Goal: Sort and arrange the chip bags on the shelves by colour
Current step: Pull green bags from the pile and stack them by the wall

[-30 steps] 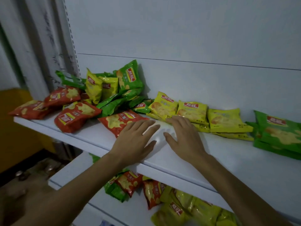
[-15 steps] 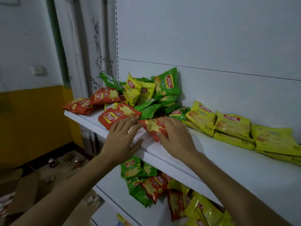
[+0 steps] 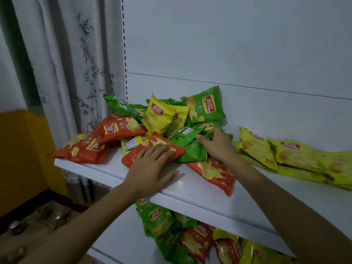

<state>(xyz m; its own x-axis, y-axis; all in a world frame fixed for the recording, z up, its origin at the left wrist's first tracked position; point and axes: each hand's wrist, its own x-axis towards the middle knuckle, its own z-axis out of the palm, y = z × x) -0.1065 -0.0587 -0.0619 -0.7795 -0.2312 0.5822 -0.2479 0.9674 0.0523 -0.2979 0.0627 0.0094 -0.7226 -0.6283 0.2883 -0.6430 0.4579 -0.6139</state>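
Chip bags in red, green and yellow foil lie heaped on the white upper shelf. Nearest, the left hand rests flat, fingers spread, on a red foil bag, gripping nothing. Beyond, the right hand reaches in, fingers curled onto a crumpled green foil bag; whether it grips is unclear.

We're at what looks like a small shop display set up in a plain room: white metal shelving with a slotted upright and flat back panels, the retail sort. Branded chip bags lie heaped on it in red, green and yellow, with more on the lower shelf. A bamboo-print curtain hangs beside it.
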